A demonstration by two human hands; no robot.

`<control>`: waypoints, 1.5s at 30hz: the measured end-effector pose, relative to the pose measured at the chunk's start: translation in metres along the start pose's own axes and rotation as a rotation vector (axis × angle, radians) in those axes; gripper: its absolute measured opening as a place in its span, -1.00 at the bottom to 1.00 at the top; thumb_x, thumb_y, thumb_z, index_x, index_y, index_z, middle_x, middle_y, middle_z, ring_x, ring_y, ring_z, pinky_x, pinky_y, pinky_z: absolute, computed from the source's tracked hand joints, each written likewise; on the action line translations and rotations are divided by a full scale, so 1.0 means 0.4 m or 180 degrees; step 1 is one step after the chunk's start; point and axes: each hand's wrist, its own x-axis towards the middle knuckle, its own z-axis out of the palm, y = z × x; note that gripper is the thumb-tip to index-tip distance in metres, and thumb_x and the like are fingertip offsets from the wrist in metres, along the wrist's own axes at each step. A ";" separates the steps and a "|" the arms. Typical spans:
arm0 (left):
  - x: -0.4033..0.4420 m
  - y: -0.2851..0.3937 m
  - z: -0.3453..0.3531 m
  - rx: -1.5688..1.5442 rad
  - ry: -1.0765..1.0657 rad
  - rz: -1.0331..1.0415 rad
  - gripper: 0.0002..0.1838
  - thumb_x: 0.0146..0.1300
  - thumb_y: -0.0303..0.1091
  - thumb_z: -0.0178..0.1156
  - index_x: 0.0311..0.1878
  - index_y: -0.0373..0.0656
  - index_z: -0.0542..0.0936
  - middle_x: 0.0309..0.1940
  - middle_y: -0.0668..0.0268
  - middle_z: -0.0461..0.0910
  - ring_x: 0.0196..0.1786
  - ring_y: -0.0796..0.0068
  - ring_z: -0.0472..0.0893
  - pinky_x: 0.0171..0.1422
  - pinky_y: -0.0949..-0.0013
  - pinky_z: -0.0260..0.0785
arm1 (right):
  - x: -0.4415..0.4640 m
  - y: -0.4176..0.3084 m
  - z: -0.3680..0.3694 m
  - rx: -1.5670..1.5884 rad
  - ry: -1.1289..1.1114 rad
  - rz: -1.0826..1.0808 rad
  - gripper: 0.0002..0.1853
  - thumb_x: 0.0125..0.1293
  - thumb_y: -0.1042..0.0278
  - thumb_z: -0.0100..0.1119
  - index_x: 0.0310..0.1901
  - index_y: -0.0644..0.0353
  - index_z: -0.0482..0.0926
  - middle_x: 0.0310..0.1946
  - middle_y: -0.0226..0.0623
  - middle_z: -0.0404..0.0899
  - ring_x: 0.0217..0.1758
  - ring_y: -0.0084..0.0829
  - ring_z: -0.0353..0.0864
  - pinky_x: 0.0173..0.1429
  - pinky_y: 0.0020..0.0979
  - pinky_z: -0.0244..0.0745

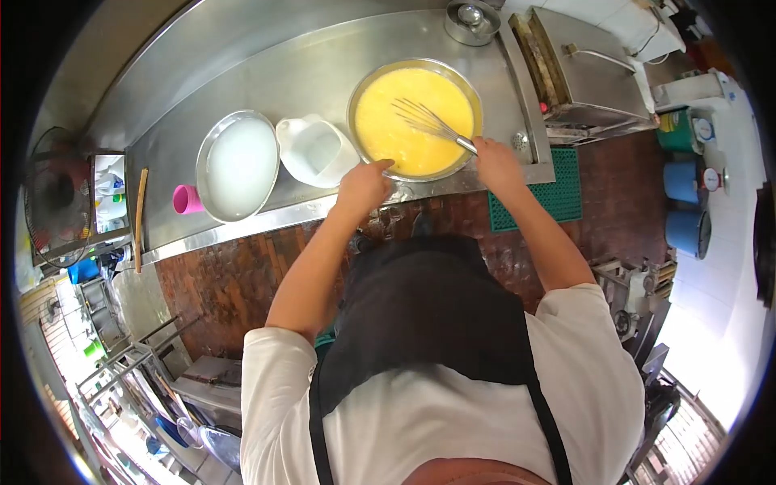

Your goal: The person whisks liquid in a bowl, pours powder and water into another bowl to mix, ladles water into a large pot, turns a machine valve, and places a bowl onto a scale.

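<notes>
A large metal bowl [478, 113] of yellow liquid [388, 105] stands on the steel counter in front of me. My right hand [497, 164] is closed round the handle of a wire whisk [432, 123], whose wires dip into the liquid, slanting up to the left. At the bowl's near left rim, my left hand [365, 190] grips the edge, with fingertips reaching just over it. Left of that hand sits a white plastic pitcher [339, 171]. Beyond the pitcher is a metal bowl of whitish liquid [240, 166].
A pink cup [187, 199] lies by the left bowl, near a wooden stick [141, 218] at the counter's end. A round metal container [473, 23] stands at the back right. Right of the counter are a steel appliance [598, 65] and a green floor mat [558, 190].
</notes>
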 end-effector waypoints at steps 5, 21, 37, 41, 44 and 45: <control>0.072 0.040 0.007 0.0763 -0.0721 -0.0055 -0.42 0.08 -0.38 0.10 0.26 0.02 0.51 -0.15 -0.06 0.65 -0.03 0.01 0.63 0.08 0.06 0.47 | -0.002 0.015 0.001 0.0238 0.0048 0.0011 -0.76 0.23 0.49 -0.01 -0.07 0.21 0.52 -0.26 -0.13 0.60 -0.16 -0.09 0.65 -0.09 -0.09 0.54; 0.101 0.055 0.032 0.0912 -0.1147 -0.0207 -0.52 0.03 -0.45 0.12 0.10 0.01 0.63 -0.06 0.07 0.66 0.06 0.07 0.61 0.15 0.12 0.43 | 0.000 0.030 -0.006 0.0345 0.0085 -0.0050 -0.76 0.25 0.45 0.00 -0.06 0.19 0.53 -0.28 -0.14 0.59 -0.17 -0.11 0.63 -0.09 -0.09 0.48; 0.060 0.003 0.031 0.0323 -0.0487 -0.0306 -0.49 0.02 -0.37 0.18 0.13 -0.05 0.58 -0.26 0.00 0.67 -0.17 -0.01 0.64 -0.02 0.10 0.47 | 0.015 0.044 0.011 0.0403 0.0004 -0.0092 -0.74 0.24 0.45 -0.02 -0.05 0.19 0.54 -0.27 -0.13 0.60 -0.16 -0.10 0.63 -0.09 -0.06 0.47; 0.065 -0.015 0.056 0.0414 -0.0565 -0.0255 -0.52 0.01 -0.38 0.16 0.09 -0.05 0.60 -0.19 -0.01 0.67 -0.10 -0.03 0.64 0.06 0.10 0.46 | 0.009 0.039 -0.002 0.0414 0.0052 -0.0076 -0.73 0.24 0.46 0.00 -0.03 0.19 0.55 -0.27 -0.14 0.60 -0.16 -0.10 0.63 -0.08 -0.08 0.47; 0.067 -0.022 0.059 0.0292 -0.0586 -0.0229 -0.54 0.00 -0.39 0.15 0.07 -0.06 0.62 -0.15 0.00 0.67 -0.08 -0.04 0.63 0.06 0.10 0.46 | 0.006 0.035 -0.006 0.0432 0.0064 -0.0057 -0.73 0.24 0.46 0.00 -0.03 0.19 0.55 -0.27 -0.14 0.60 -0.16 -0.11 0.63 -0.08 -0.08 0.47; 0.067 -0.022 0.060 0.0242 -0.0584 -0.0213 -0.54 0.00 -0.39 0.15 0.06 -0.06 0.62 -0.15 0.01 0.66 -0.09 -0.04 0.63 0.06 0.10 0.46 | 0.006 0.035 -0.005 0.0434 0.0064 -0.0059 -0.73 0.24 0.46 0.00 -0.03 0.19 0.55 -0.27 -0.14 0.60 -0.16 -0.11 0.63 -0.08 -0.08 0.47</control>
